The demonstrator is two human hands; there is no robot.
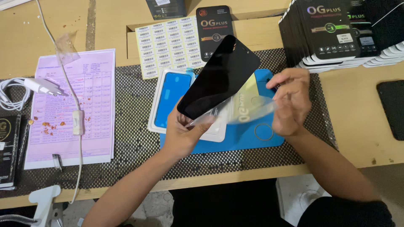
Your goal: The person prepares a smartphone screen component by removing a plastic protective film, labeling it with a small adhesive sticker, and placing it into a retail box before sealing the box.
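The black phone screen point(219, 77) tilts above the worktop point(357, 122), its lower corner pinched in the left hand point(183, 132), whose grip is closed on it, while the right hand point(290, 101) pinches the clear film point(244, 110) curling off beneath, with a blue mat point(252, 138) under both hands and stacked black boxes point(332, 33) beyond the right.

Counts on the table point(353, 126)

There were two hands point(181, 132), one black phone screen point(219, 77), one clear film point(240, 110), one pink form point(73, 107), one barcode sticker sheet point(170, 44), and perhaps a dozen stacked boxes point(336, 33).
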